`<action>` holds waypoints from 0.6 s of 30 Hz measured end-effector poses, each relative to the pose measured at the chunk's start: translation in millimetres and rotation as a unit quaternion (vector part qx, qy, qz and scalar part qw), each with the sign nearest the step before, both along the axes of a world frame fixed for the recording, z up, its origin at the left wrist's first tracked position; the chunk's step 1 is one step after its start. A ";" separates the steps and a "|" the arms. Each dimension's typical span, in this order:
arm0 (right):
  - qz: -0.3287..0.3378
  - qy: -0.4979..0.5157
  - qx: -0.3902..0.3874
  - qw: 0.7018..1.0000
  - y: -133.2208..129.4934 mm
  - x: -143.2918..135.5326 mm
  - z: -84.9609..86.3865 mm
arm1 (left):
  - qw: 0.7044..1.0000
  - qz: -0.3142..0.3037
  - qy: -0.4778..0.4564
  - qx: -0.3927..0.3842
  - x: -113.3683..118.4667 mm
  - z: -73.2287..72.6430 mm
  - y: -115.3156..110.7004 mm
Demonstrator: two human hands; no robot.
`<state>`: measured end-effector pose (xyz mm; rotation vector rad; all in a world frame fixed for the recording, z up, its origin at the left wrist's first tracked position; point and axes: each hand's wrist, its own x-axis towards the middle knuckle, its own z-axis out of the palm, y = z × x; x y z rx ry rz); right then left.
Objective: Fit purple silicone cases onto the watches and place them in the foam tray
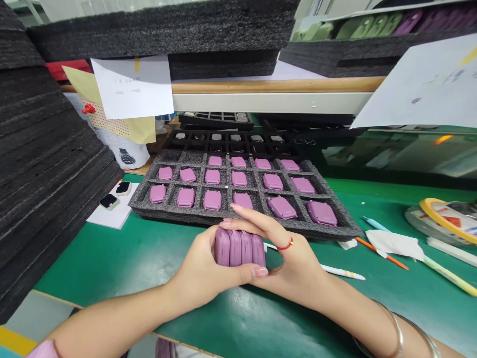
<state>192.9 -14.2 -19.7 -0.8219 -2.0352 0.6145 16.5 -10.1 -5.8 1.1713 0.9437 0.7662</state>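
Observation:
A row of several purple watch cases is held side by side between my two hands above the near edge of the tray. My left hand grips the row from the left, its thumb stretched along the lower front. On the right end, my right hand closes in with its fingers reaching over the top of the row; its thumb is mostly hidden. Just beyond lies a black foam tray with compartments, most holding one purple watch case. Two compartments at its back left hold none.
Two small watches lie on white paper at left, beside tall stacked black foam. A white pen, an orange stick and a tape roll are at right. A shelf edge with hanging papers overhangs the back.

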 end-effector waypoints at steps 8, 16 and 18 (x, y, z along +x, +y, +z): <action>-0.002 0.004 -0.001 1.000 0.1 1.0 -2.0 | 1.000 -0.001 -0.001 -0.010 -0.5 -0.8 0.0; -0.002 -0.002 -0.008 1.000 0.5 0.5 -0.4 | 1.000 0.002 0.000 -0.004 0.6 -0.8 0.8; -0.001 -0.004 -0.007 1.000 1.3 0.3 -1.4 | 1.000 0.002 0.000 -0.003 -0.1 -2.2 0.7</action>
